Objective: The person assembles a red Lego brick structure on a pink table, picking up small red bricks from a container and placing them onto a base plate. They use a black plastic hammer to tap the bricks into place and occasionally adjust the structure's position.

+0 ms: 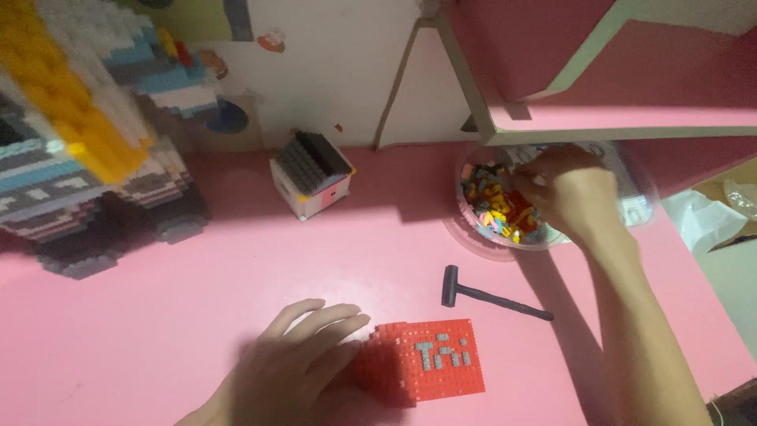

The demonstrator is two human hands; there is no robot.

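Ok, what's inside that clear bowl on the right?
The clear bowl holds a heap of small multicoloured building bricks. The right hand reaches in, covering the bricks beneath it and whatever its fingers grip.

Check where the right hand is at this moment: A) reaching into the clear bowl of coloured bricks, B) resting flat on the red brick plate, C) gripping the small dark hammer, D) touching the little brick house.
A: the right hand is down inside the clear bowl among the coloured bricks, while the small dark hammer lies untouched on the pink table and the left hand rests on the red brick plate.
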